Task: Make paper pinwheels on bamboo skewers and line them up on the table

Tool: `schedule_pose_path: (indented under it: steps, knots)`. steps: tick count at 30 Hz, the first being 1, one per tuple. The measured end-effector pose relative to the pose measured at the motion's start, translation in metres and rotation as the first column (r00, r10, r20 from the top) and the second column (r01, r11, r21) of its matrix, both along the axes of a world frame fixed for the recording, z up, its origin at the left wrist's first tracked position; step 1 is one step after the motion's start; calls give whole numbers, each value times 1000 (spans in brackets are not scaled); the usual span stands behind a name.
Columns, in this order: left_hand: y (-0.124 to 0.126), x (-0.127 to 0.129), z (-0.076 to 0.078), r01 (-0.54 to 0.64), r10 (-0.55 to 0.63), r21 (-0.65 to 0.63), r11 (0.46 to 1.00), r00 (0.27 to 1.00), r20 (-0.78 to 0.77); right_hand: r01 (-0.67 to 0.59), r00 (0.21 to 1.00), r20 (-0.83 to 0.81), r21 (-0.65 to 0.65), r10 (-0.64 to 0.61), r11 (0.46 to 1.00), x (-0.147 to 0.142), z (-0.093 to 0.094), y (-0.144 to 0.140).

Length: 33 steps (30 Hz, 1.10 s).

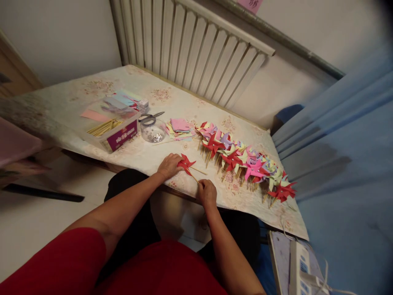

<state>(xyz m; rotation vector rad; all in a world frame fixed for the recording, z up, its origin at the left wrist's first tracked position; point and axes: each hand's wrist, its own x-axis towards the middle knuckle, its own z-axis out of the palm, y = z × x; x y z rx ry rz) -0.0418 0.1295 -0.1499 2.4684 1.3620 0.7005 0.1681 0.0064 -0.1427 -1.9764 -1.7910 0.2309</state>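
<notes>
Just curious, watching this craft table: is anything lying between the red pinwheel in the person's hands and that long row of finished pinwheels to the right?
Nothing visible. The left hand rests on the red pinwheel and the right hand pinches its stick. Between it and the row of pinwheels lies only bare tablecloth.

Both hands, left hand (168, 165) and right hand (206, 192), hold a red pinwheel (186, 164) on the table (147, 153)
</notes>
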Motion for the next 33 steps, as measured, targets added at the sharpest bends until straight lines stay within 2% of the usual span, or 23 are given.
schedule_pose_path:
  steps: [21,33]
  knots:
    - [7,0,-2,95,-95,11,995,995,41,7,1000,-23,7,-7,1000,2,-5,8]
    - [8,1,-6,67,-66,-6,998,996,53,26,999,-20,22,-26,999,-1,-7,8]
